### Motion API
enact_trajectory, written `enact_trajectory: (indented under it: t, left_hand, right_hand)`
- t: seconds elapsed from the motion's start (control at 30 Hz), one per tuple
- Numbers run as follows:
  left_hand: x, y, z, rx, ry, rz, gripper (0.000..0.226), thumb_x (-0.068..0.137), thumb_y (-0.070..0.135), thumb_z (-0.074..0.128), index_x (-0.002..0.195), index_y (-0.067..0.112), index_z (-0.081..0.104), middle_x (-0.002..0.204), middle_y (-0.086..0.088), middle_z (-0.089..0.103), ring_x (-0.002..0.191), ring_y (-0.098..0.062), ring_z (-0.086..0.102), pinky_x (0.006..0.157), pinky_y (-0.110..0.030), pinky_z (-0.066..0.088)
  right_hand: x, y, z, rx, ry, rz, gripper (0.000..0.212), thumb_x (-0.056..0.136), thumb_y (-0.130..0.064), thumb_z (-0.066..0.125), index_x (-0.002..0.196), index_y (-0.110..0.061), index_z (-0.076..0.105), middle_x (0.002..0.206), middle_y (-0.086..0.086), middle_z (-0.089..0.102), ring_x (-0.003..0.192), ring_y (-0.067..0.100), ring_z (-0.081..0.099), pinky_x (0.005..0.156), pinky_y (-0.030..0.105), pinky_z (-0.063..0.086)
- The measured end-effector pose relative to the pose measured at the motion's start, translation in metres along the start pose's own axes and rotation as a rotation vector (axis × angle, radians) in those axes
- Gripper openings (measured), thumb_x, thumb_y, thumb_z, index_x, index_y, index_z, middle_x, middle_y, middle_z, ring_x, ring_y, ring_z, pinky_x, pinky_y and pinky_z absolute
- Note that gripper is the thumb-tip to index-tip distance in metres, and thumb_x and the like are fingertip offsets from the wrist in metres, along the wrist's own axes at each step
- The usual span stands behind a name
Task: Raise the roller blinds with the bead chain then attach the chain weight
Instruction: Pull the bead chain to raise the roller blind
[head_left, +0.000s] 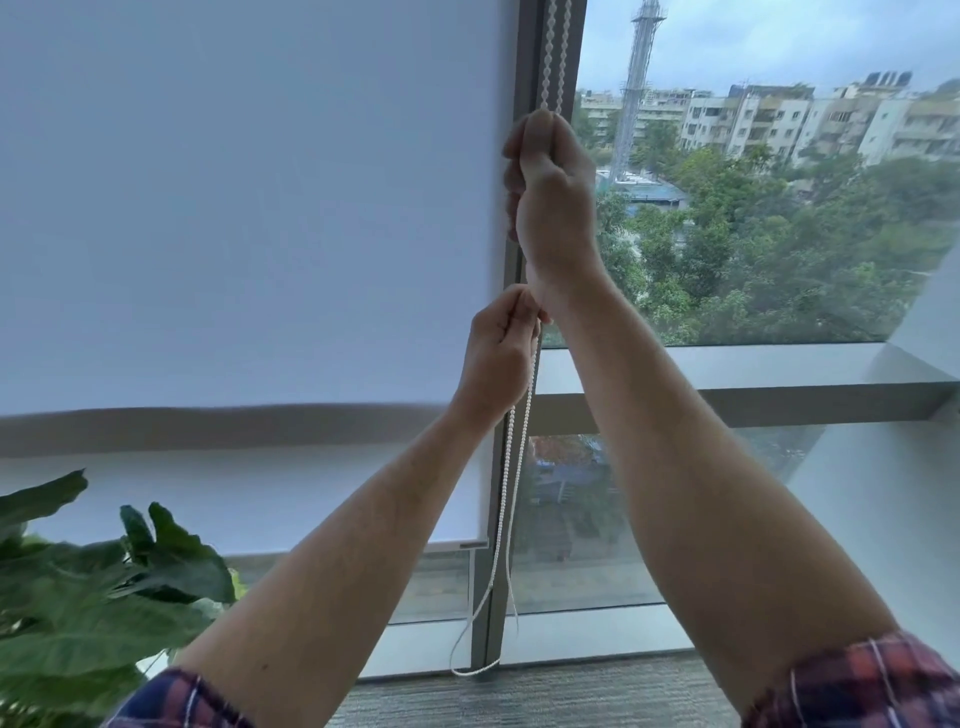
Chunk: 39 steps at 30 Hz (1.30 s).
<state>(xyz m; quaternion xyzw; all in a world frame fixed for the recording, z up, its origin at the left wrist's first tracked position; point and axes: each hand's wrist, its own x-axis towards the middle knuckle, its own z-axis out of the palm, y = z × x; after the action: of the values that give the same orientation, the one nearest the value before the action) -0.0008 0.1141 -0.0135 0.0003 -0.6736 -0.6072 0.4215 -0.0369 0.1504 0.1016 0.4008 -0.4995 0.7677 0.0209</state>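
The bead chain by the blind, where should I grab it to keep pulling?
Take one strand of the bead chain only, up high under the right hand, pinched from the room side. It hangs as a loop of two close strands, so holding both would probably stall it.

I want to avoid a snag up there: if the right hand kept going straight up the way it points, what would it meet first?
Only more of the bead chain it grips. The right hand points up along the window frame, and that line looks free to the picture's top edge; the blind's mechanism is out of view.
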Motion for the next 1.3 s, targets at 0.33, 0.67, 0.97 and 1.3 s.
enact_trajectory:
  t: [0.33, 0.67, 0.97, 1.3]
  left_hand:
    - [-0.037, -0.042, -0.012, -0.053, -0.113, -0.167, 0.046, 0.099, 0.026, 0.039, 0.061, 0.033, 0.064, 0.052, 0.010, 0.053, 0.048, -0.006, 0.044, 0.051, -0.021, 0.034]
    - [0.042, 0.072, 0.002, -0.194, -0.108, 0.123, 0.033, 0.104, 0.026, 0.037, 0.110, 0.005, 0.061, 0.088, -0.012, 0.068, 0.079, -0.023, 0.067, 0.072, -0.032, 0.053]
    - [0.037, 0.070, 0.012, -0.219, -0.060, 0.108, 0.030, 0.107, 0.015, 0.038, 0.085, 0.009, 0.057, 0.051, 0.009, 0.033, 0.040, -0.006, 0.022, 0.038, -0.020, 0.019]
    - [0.016, 0.024, -0.001, -0.108, 0.037, 0.085, 0.028, 0.101, 0.015, 0.044, 0.078, 0.016, 0.060, 0.052, 0.014, 0.047, 0.048, -0.003, 0.038, 0.047, -0.021, 0.034]
  right_hand:
    - [-0.056, 0.055, -0.032, -0.014, 0.037, 0.003, 0.034, 0.105, -0.024, 0.037, 0.073, -0.019, 0.046, 0.057, 0.000, 0.034, 0.047, 0.010, 0.028, 0.044, 0.028, 0.024]
    - [-0.060, 0.065, -0.029, -0.020, 0.066, -0.007, 0.040, 0.103, -0.025, 0.042, 0.065, -0.034, 0.050, 0.057, -0.013, 0.039, 0.052, 0.012, 0.029, 0.049, 0.035, 0.024]
    - [-0.091, 0.092, -0.032, 0.047, -0.021, 0.092, 0.042, 0.099, -0.006, 0.039, 0.064, -0.029, 0.041, 0.055, -0.017, 0.034, 0.049, 0.006, 0.025, 0.046, 0.024, 0.024]
    - [-0.073, 0.081, -0.053, -0.030, -0.072, 0.096, 0.029, 0.099, -0.028, 0.038, 0.102, -0.021, 0.066, 0.090, -0.005, 0.067, 0.084, 0.010, 0.061, 0.074, 0.023, 0.049]
